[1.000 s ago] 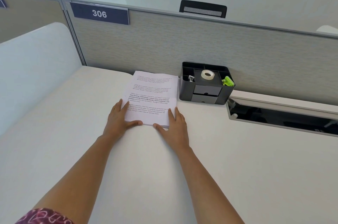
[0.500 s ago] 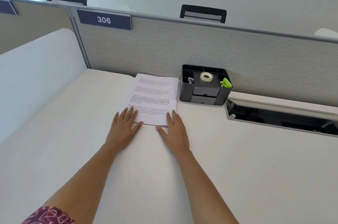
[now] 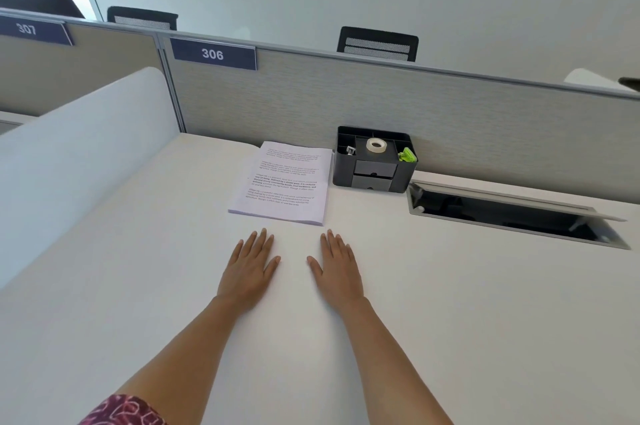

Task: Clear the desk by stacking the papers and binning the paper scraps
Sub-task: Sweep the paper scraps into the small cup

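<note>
A squared stack of printed papers (image 3: 282, 182) lies on the white desk (image 3: 450, 303), close to the grey back partition. My left hand (image 3: 250, 267) rests flat on the desk with straight fingers, a short way in front of the stack's near edge. My right hand (image 3: 337, 268) lies flat beside it in the same way, palm down. Neither hand touches the papers or holds anything. No paper scraps or bin are in view.
A black desk organiser (image 3: 374, 164) with a tape roll (image 3: 376, 145) and a green clip (image 3: 407, 155) stands right of the stack. An open cable tray slot (image 3: 512, 213) is sunk into the desk at right. A white side panel (image 3: 79, 154) bounds the left.
Both hands have drawn back from the stack's near edge toward me and now lie flat on the bare desk. The stack stays where it was.
</note>
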Demonstrator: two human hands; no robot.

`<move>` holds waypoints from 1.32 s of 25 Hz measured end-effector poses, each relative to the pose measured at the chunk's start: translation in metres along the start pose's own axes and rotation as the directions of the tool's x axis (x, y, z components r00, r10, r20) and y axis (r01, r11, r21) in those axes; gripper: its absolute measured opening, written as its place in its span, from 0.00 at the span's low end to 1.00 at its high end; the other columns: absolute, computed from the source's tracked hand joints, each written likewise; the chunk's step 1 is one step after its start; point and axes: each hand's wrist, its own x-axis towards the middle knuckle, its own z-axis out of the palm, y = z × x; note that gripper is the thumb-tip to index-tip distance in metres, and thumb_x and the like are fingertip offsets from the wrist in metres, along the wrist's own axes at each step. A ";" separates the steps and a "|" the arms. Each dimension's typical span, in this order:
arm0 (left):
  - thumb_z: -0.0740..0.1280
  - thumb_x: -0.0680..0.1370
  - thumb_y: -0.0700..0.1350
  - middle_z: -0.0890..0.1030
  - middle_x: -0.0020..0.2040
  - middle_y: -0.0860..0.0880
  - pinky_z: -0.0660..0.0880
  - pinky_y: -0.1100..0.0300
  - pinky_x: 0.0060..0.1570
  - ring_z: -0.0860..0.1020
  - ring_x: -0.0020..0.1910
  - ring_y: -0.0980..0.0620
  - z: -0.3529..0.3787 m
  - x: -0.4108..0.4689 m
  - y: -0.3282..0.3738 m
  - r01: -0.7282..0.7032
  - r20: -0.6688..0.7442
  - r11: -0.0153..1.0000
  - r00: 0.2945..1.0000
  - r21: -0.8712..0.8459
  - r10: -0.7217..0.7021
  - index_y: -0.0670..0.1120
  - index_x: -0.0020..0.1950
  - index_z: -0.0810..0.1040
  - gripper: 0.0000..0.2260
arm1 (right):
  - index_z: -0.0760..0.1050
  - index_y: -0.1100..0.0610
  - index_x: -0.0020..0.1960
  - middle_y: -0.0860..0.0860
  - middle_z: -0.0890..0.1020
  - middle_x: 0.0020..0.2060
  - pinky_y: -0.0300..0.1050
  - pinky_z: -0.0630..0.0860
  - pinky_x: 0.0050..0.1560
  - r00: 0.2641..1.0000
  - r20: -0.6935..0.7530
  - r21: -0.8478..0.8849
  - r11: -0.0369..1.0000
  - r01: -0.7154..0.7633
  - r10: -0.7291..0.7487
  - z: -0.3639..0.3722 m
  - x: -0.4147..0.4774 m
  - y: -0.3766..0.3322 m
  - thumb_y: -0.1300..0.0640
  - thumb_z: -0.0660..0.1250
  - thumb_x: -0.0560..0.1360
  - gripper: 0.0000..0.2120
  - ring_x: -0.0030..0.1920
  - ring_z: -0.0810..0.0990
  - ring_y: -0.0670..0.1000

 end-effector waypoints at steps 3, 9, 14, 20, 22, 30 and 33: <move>0.26 0.66 0.63 0.42 0.78 0.53 0.36 0.60 0.73 0.42 0.77 0.55 0.001 -0.024 0.010 -0.001 0.025 1.000 1.000 -0.001 0.001 0.48 0.78 0.43 0.42 | 0.44 0.58 0.78 0.51 0.45 0.78 0.46 0.38 0.75 0.999 0.050 -0.034 0.999 -0.002 0.004 -0.004 -0.024 0.003 0.32 0.09 0.53 0.62 0.77 0.43 0.51; 0.26 0.64 0.63 0.42 0.78 0.51 0.37 0.59 0.73 0.42 0.77 0.53 -0.002 -0.057 0.022 0.027 0.077 0.999 0.997 -0.039 -0.024 0.47 0.78 0.43 0.44 | 0.41 0.59 0.77 0.52 0.42 0.77 0.45 0.37 0.74 0.995 0.087 -0.047 0.998 -0.050 0.054 -0.010 -0.063 0.006 0.31 0.09 0.51 0.63 0.77 0.40 0.51; 0.27 0.65 0.63 0.43 0.78 0.49 0.38 0.57 0.74 0.42 0.77 0.52 -0.010 -0.071 0.026 0.001 0.103 0.997 0.995 -0.077 0.007 0.46 0.78 0.46 0.44 | 0.40 0.59 0.77 0.52 0.41 0.77 0.46 0.36 0.74 0.989 0.083 -0.076 0.990 -0.120 0.126 -0.017 -0.086 0.007 0.31 0.08 0.50 0.63 0.77 0.39 0.51; 0.26 0.64 0.64 0.44 0.79 0.50 0.38 0.57 0.74 0.42 0.77 0.53 -0.019 -0.075 0.037 -0.070 0.083 0.995 0.994 -0.075 0.076 0.47 0.78 0.47 0.45 | 0.40 0.59 0.77 0.51 0.41 0.77 0.46 0.36 0.75 0.980 0.056 -0.072 0.979 -0.189 0.193 -0.024 -0.109 0.010 0.30 0.09 0.50 0.63 0.77 0.38 0.50; 0.28 0.68 0.64 0.44 0.79 0.50 0.38 0.57 0.73 0.42 0.77 0.52 -0.023 -0.075 0.047 -0.088 0.072 0.994 0.993 -0.057 0.092 0.47 0.78 0.47 0.41 | 0.40 0.59 0.77 0.51 0.41 0.77 0.46 0.37 0.75 0.979 0.051 -0.073 0.978 -0.195 0.199 -0.028 -0.113 0.016 0.30 0.09 0.50 0.64 0.77 0.38 0.51; 0.44 0.83 0.54 0.44 0.79 0.49 0.38 0.55 0.74 0.42 0.77 0.52 -0.015 -0.071 0.134 -0.122 0.054 0.992 0.991 -0.037 0.124 0.47 0.78 0.48 0.24 | 0.41 0.59 0.77 0.52 0.42 0.77 0.46 0.37 0.75 0.976 0.020 -0.081 0.973 -0.216 0.218 -0.062 -0.136 0.093 0.30 0.09 0.50 0.64 0.77 0.39 0.52; 0.44 0.83 0.54 0.45 0.79 0.49 0.38 0.54 0.74 0.42 0.77 0.52 0.003 -0.074 0.191 -0.094 0.036 0.994 0.995 -0.048 0.096 0.47 0.78 0.49 0.24 | 0.41 0.59 0.77 0.52 0.42 0.77 0.46 0.37 0.74 0.978 0.025 -0.095 0.974 -0.204 0.207 -0.081 -0.150 0.146 0.30 0.09 0.50 0.64 0.77 0.39 0.52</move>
